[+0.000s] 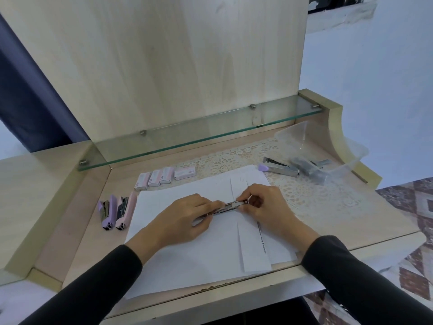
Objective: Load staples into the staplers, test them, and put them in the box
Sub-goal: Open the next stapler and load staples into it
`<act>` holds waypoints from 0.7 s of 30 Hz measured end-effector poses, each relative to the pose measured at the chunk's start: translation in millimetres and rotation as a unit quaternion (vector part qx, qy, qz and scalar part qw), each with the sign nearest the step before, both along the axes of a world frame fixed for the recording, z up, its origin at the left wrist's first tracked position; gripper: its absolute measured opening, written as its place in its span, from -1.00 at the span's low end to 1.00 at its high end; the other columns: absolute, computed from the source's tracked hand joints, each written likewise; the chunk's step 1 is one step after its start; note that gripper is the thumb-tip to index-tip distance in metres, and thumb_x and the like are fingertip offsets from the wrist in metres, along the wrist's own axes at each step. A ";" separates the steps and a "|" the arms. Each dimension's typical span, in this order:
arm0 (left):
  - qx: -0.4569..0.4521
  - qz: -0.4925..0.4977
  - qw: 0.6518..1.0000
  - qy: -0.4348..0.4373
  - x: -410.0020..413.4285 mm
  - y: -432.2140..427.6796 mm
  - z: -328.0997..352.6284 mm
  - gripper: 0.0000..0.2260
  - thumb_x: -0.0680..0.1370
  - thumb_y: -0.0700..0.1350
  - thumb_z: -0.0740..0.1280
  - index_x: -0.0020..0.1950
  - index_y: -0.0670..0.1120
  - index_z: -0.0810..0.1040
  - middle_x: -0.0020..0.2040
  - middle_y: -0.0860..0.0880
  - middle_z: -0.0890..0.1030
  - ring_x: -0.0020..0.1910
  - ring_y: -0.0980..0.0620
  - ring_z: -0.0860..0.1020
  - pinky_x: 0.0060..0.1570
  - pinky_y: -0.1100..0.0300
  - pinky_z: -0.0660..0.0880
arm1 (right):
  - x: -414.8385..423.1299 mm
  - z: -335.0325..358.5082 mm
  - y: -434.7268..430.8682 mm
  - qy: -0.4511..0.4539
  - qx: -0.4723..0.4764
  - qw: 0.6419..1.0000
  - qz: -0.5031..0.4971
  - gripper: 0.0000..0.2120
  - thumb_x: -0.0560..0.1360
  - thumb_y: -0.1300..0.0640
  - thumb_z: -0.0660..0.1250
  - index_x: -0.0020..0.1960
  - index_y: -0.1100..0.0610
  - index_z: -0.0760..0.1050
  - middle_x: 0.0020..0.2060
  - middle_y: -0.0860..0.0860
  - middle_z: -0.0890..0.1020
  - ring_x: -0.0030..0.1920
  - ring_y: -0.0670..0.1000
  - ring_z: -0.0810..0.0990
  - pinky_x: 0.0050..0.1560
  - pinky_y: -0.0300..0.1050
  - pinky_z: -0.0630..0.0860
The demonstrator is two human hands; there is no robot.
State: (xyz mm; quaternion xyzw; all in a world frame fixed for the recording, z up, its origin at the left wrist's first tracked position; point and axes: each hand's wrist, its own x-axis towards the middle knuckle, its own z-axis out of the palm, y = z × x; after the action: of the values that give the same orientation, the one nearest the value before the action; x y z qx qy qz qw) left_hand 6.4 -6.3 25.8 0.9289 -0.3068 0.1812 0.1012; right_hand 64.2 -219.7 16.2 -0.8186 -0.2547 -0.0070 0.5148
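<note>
The left hand (187, 215) and right hand (266, 205) pinch the stapler (230, 207), fingers (243, 197) tight on it. If one slips, it could snap shut.

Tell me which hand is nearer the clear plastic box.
Right. The right hand sits front-left of the clear plastic box; the left hand is farther left. Both grip the metal stapler.
</note>
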 end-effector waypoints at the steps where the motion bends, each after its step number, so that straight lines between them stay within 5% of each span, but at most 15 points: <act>1: -0.026 0.000 1.000 -0.014 -2.7 1.5 -1.1 -0.72 0.50 -0.16 0.23 0.21 -0.11 0.52 -0.06 -0.02 0.64 -0.15 0.06 0.53 -0.15 0.29 0.48 | 0.0 0.1 0.0 0.002 0.001 1.000 0.001 -0.91 0.31 0.32 0.45 -0.23 0.18 0.59 -0.48 -0.15 0.44 -0.44 -0.21 0.42 -0.37 -0.44 0.32; 7: -0.054 -0.002 0.996 -0.066 -6.5 -7.8 -5.3 -0.79 0.49 -0.17 0.28 0.11 -0.13 0.53 0.14 -0.05 0.60 0.08 0.00 0.53 0.08 0.16 0.48 | -0.5 0.8 1.0 -0.009 -0.002 1.000 -0.006 -0.90 0.30 0.33 0.47 -0.25 0.19 0.59 -0.49 -0.16 0.43 -0.44 -0.22 0.43 -0.37 -0.45 0.33; 13: -0.077 0.054 0.992 -0.086 10.7 -23.7 -0.3 -0.83 0.45 -0.03 0.33 -0.24 -0.12 0.57 -0.31 0.03 0.61 -0.20 0.11 0.44 -0.25 0.19 0.38 | -1.2 0.9 0.0 -0.022 -0.013 1.000 -0.006 -0.91 0.30 0.35 0.45 -0.25 0.21 0.58 -0.50 -0.17 0.41 -0.42 -0.22 0.44 -0.36 -0.45 0.31; 21: -0.158 0.091 0.980 -0.075 7.6 -24.4 1.0 -0.88 0.41 -0.08 0.35 -0.23 -0.08 0.65 -0.30 0.08 0.64 -0.25 0.18 0.43 -0.23 0.29 0.39 | -0.4 0.0 -0.5 -0.022 -0.012 1.000 -0.006 -0.91 0.31 0.35 0.44 -0.22 0.23 0.58 -0.48 -0.17 0.44 -0.42 -0.24 0.45 -0.35 -0.46 0.33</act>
State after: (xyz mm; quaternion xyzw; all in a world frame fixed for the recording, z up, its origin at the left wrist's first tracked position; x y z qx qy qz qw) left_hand 13.9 -30.7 26.8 0.9089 -0.1951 0.3053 0.2065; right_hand 63.8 -220.1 16.2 -0.8259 -0.2615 -0.0253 0.4989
